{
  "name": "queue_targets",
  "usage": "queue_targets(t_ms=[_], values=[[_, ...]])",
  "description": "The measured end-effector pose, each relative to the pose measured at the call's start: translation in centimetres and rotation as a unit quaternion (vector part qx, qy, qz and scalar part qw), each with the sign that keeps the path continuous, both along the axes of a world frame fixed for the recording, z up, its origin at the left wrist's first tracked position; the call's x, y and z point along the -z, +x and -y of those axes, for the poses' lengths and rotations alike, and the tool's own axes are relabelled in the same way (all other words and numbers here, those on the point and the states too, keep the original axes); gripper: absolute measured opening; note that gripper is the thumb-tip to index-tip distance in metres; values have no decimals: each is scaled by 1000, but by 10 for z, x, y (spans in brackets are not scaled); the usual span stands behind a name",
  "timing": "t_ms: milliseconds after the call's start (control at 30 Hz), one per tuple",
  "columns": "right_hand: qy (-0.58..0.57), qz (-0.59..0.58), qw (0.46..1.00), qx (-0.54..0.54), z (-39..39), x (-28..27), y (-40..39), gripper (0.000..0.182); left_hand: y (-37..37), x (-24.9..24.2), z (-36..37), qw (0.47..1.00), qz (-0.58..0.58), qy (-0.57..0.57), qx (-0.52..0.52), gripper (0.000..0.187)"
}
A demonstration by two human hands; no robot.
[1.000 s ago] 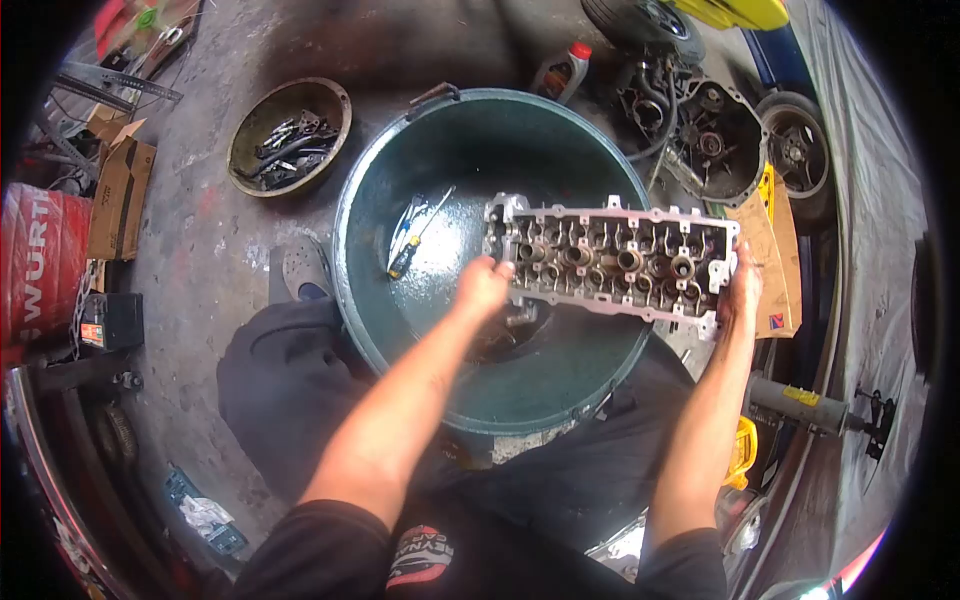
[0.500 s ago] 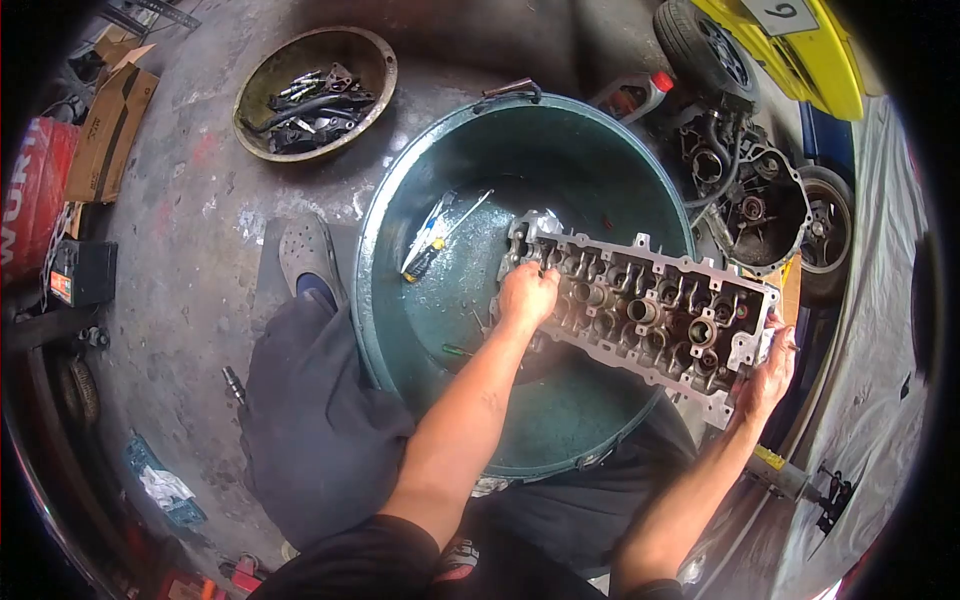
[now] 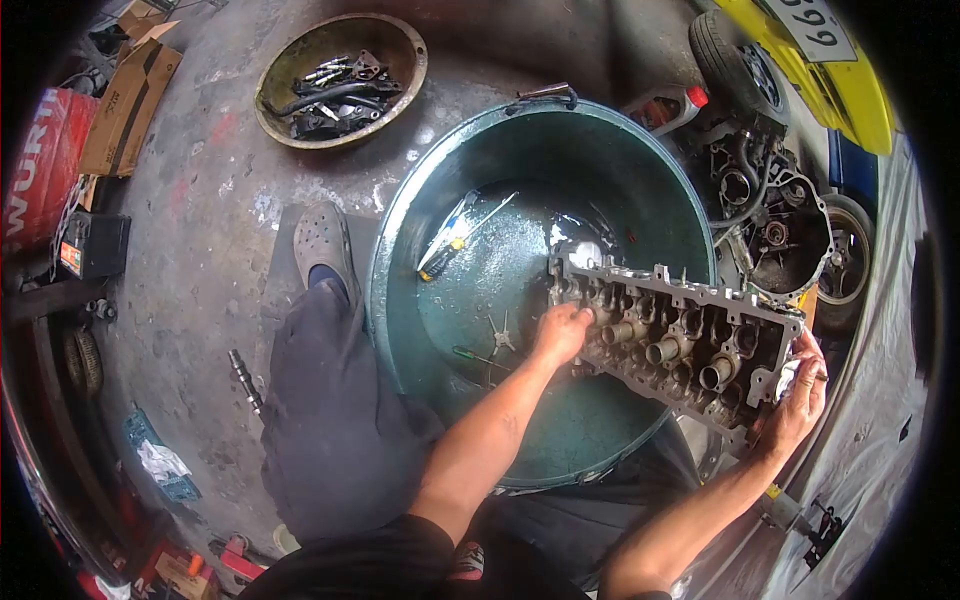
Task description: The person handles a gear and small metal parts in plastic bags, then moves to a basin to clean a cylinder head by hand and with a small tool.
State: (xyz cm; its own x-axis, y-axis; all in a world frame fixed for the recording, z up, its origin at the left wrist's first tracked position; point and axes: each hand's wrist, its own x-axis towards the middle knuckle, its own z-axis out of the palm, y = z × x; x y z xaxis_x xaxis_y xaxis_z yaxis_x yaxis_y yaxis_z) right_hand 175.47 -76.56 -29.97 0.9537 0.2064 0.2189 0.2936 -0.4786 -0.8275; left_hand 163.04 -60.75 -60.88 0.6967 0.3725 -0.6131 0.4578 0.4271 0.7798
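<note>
A grey metal cylinder head [image 3: 665,352] with several round tubes along its middle is held over the right part of a large green tub [image 3: 530,435]. My left hand [image 3: 563,335] is closed on its left end, with the thumb at the near edge. Around its right end my right hand [image 3: 797,395] is wrapped, partly covering that corner. The cylinder head tilts, its top face turned toward me. In the tub lie a screwdriver with a yellow and black handle [image 3: 441,260], a green-handled tool [image 3: 468,353] and a small star-shaped metal piece [image 3: 502,334].
Beyond the tub stands a round basin [image 3: 272,132] of metal parts. An oil jug [image 3: 668,108], a wheel [image 3: 738,62] and an engine casing [image 3: 790,235] are at the right. A camshaft-like rod [image 3: 244,380] lies left of my leg. Cardboard boxes [image 3: 130,110] stand far left.
The cylinder head has tilted further, its top face turning more toward me. Both hands have stayed on its ends. The view has shifted slightly, so most things appear further right.
</note>
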Motion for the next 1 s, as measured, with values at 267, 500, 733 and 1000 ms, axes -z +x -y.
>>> queue_targets(t_ms=[267,500,733,1000], values=[[22,-48,998,25,7,5,9,28,9,-16,-50,974,-31,-64,217,41],[-45,-14,999,22,-21,10,29,41,-29,13,-124,863,-191,404,236,28],[-81,6,996,38,-41,4,13,40,-76,30,-39,627,-12,606,490,18],[-85,12,995,48,-57,2,-3,43,-79,26,-17,661,-61,477,576,22]])
